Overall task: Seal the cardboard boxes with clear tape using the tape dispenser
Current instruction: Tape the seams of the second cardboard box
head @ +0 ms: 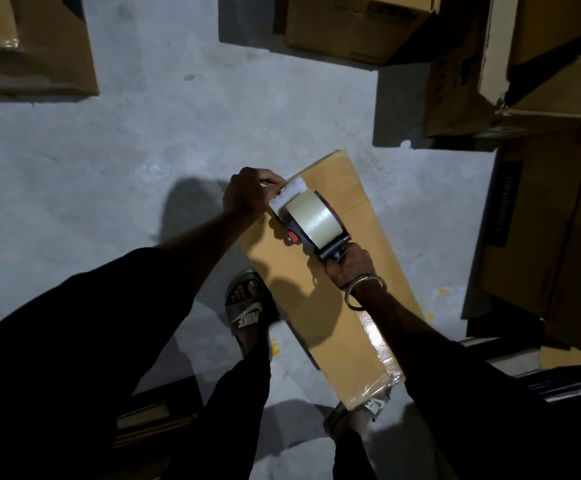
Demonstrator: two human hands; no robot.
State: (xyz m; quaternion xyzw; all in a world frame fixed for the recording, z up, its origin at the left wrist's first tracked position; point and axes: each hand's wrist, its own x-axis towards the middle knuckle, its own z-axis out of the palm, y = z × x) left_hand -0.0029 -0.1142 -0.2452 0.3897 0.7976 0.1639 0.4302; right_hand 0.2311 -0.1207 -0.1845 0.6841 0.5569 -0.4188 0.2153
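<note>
A long, flat cardboard box (348,216) lies on the grey floor, running from upper centre to lower right. My right hand (348,265) grips the handle of the tape dispenser (311,220), which carries a roll of clear tape and rests on the box top near its left edge. My left hand (247,190) is curled at that box edge, right by the dispenser's front blade; what its fingers pinch is hidden. A glossy strip of tape (377,344) covers the near end of the box.
Stacked cardboard boxes (531,220) fill the right side, one more box (355,26) sits at the top and another box (40,46) at the upper left. My sandalled foot (246,306) stands beside the box. Bare concrete floor (109,150) lies to the left.
</note>
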